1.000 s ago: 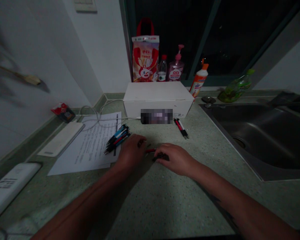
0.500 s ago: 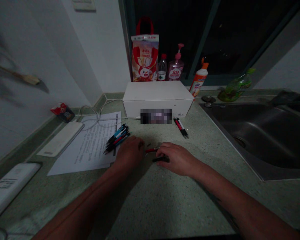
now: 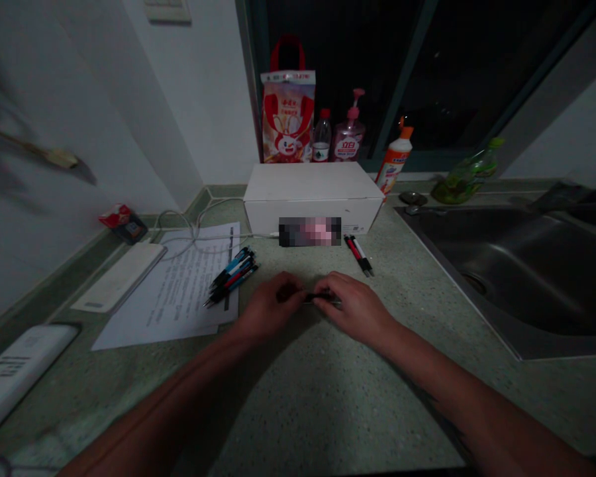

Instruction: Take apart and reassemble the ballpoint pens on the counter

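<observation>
At the centre of the frame, the left hand (image 3: pixel 268 308) and right hand (image 3: pixel 355 308) met over the desk (image 3: pixel 328 397), each grip closed on an end of one dark pen (image 3: pixel 314 298) held between them. Left of the hands, a bundle of pens (image 3: pixel 232 273), too tightly packed to count, lay on one sheet of paper (image 3: pixel 179 291). Two pens (image 3: pixel 360 255) lay right of centre, before one white box (image 3: pixel 312 192).

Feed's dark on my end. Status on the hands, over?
Left hand and right hand pinch one dark pen between them. Pen bundle left, two pens beyond. Nothing blocking.
</observation>
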`<state>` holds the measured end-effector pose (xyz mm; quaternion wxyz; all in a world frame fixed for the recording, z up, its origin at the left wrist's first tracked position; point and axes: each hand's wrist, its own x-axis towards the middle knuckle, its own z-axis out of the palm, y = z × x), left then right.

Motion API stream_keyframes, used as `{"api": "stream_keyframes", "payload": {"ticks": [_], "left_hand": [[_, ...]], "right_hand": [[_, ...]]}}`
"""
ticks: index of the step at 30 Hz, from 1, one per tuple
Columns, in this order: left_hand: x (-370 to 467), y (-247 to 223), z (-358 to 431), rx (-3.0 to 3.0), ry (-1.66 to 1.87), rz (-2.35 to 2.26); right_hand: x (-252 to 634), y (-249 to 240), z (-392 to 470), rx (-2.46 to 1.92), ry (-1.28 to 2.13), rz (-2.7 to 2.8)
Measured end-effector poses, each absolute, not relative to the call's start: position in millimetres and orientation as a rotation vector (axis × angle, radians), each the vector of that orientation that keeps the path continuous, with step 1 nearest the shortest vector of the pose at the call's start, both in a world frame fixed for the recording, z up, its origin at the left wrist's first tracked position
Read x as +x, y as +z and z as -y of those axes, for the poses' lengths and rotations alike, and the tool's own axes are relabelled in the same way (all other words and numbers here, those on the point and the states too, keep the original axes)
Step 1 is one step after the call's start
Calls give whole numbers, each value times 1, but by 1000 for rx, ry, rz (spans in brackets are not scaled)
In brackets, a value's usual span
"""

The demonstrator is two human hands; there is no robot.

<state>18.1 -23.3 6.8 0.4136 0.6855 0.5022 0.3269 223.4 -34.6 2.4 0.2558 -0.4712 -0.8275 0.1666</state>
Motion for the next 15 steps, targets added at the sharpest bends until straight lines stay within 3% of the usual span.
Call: {"api": "stream_keyframes", "payload": {"ticks": [15], "left_hand": [[19,16,24,1547,897,-1217]], "right_hand": [[224,5,36,-1189,392,2133]]}}
